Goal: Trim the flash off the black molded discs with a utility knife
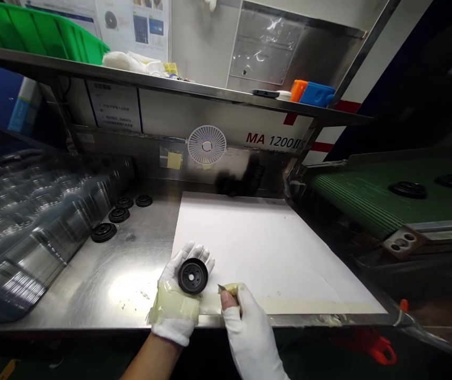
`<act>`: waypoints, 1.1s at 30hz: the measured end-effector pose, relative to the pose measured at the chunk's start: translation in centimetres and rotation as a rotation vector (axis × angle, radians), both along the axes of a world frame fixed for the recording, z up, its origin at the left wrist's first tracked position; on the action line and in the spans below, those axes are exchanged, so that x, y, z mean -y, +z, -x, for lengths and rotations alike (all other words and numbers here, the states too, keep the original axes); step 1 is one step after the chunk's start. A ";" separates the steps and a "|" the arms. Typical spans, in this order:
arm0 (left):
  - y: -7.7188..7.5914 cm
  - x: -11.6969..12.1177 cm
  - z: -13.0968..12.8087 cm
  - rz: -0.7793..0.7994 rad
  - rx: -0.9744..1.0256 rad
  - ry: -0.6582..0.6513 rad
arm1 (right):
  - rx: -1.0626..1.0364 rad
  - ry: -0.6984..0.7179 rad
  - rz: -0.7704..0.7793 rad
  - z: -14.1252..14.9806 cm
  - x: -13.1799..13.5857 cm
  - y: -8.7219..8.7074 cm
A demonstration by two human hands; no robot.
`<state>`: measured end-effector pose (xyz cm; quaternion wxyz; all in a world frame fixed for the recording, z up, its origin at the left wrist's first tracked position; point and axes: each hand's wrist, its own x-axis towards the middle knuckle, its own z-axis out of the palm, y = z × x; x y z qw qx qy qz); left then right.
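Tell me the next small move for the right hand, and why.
Probably bring the small pointed tool in the right hand to the black round part in the left hand: the part is held up, and the tool's tip sits beside it.

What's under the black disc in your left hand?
The black disc sits on the white-gloved left hand, whose wrapped pale yellow tape shows just below it. The disc covers the glove directly beneath it, so that patch cannot be seen.
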<state>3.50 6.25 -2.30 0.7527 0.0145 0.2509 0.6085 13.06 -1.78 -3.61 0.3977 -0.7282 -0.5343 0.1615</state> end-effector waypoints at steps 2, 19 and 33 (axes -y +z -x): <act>0.2 0.1 -0.1 0.004 0.006 0.001 | -0.030 0.041 0.031 0.1 -0.2 0.0; 0.3 -0.4 0.1 0.040 0.072 -0.001 | 0.182 -0.053 -0.039 -3.9 -0.5 0.5; 0.7 0.7 1.4 0.052 -0.028 -0.344 | -0.154 0.319 0.056 -3.0 0.5 1.4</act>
